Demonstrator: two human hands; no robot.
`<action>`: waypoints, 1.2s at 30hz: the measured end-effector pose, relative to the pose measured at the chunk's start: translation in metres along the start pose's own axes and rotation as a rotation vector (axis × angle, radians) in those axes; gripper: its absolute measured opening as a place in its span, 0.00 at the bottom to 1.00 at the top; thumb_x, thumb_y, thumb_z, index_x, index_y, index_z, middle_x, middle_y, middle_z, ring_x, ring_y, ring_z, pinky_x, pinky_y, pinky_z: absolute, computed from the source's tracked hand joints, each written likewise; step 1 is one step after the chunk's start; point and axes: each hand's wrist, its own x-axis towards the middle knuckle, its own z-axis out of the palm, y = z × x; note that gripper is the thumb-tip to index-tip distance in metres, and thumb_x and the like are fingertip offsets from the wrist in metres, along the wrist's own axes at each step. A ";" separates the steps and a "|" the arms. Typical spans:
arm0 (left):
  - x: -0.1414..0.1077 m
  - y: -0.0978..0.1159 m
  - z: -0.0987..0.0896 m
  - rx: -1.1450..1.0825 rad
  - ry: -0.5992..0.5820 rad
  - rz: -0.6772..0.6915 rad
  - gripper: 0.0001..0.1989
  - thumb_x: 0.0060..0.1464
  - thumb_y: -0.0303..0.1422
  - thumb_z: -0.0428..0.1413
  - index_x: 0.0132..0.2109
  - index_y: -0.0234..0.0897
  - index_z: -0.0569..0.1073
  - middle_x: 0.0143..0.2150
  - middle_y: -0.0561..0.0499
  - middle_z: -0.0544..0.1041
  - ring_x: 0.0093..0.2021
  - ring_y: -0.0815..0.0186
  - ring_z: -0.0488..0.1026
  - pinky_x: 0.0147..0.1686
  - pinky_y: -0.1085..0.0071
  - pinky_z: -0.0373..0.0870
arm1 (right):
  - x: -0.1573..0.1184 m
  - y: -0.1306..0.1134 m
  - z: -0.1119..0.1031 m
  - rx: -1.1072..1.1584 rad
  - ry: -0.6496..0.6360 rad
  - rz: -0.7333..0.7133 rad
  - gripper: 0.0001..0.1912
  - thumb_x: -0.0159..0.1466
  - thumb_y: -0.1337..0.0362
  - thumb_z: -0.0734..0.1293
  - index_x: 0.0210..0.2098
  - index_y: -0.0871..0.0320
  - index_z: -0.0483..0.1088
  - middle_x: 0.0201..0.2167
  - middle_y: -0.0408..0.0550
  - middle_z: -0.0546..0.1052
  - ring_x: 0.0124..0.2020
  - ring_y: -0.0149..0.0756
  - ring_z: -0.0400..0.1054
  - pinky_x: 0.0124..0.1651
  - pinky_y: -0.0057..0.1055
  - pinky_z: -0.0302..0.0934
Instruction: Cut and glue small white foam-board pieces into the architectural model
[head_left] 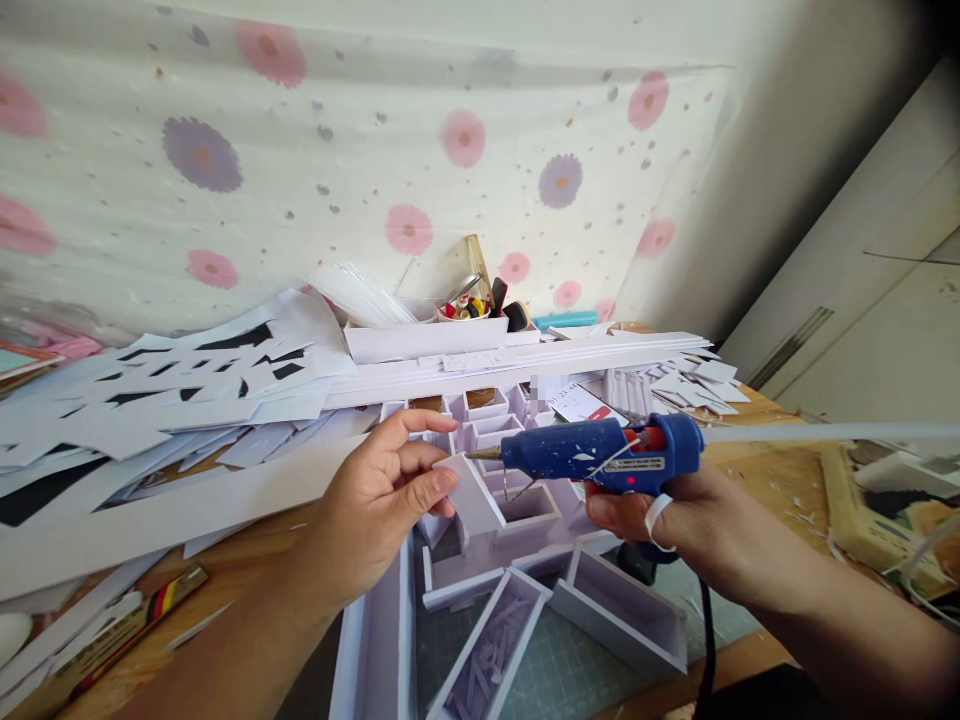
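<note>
My left hand [401,480] pinches a small white foam board piece [474,497] by its left edge, between thumb and fingers. My right hand [675,515] is wrapped round the handle of a blue hot glue gun [570,445], with a white ring on one finger. The gun points left, and its metal nozzle is at the top edge of the foam board piece; I cannot tell if glue is coming out. A long clear glue stick [810,432] sticks out of its back. Below the hands lie open white foam board boxes, one holding narrow scraps [491,650].
A green cutting mat [577,670] lies under the boxes. Cut white sheets [180,390] pile up at the left. Behind are long board strips [525,365], a phone [589,402] and a tool-filled container [463,310]. The gun's black cord [706,640] hangs at the right.
</note>
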 end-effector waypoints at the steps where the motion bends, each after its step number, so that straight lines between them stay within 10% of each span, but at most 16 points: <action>1: 0.000 0.000 0.000 0.001 0.001 0.001 0.15 0.56 0.39 0.62 0.49 0.45 0.69 0.29 0.59 0.75 0.26 0.73 0.73 0.29 0.78 0.69 | 0.000 0.000 0.000 0.000 -0.001 0.003 0.07 0.55 0.58 0.71 0.30 0.55 0.73 0.27 0.42 0.73 0.28 0.34 0.66 0.31 0.28 0.65; 36: 0.005 0.011 -0.006 -0.167 0.170 0.071 0.18 0.49 0.34 0.67 0.45 0.43 0.70 0.25 0.62 0.75 0.24 0.75 0.72 0.28 0.80 0.70 | -0.017 0.002 -0.012 -0.069 -0.016 0.090 0.13 0.54 0.52 0.73 0.26 0.56 0.75 0.26 0.46 0.77 0.31 0.39 0.72 0.36 0.32 0.71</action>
